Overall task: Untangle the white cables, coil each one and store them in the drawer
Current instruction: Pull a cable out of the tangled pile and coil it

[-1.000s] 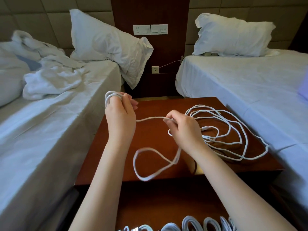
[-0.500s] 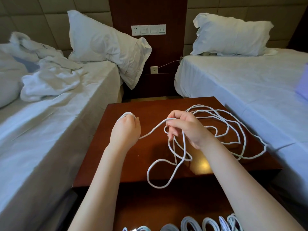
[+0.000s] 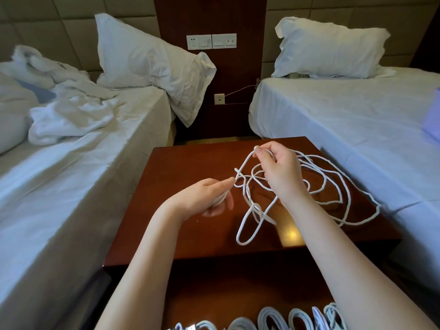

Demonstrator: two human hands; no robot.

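A long white cable (image 3: 338, 177) lies in loose tangled loops over the right half of the dark wooden nightstand (image 3: 181, 167). My left hand (image 3: 209, 196) hovers low over the nightstand with a small coil of that cable wrapped round its fingers. My right hand (image 3: 278, 170) is raised above the tangle and pinches a strand between thumb and fingertips, so a loop hangs down from it toward the front edge. Several coiled white cables (image 3: 273, 320) sit in the open drawer at the bottom edge of view.
A bed with rumpled sheets and a towel (image 3: 69, 115) flanks the nightstand on the left, a made bed (image 3: 357, 115) on the right. Pillows lean on the headboard, with a wall socket panel (image 3: 212, 41) between them.
My left hand dropped from raised to low over the nightstand and turned sideways. My right hand rose and shifted back, lifting a strand; the hanging loop slid right.
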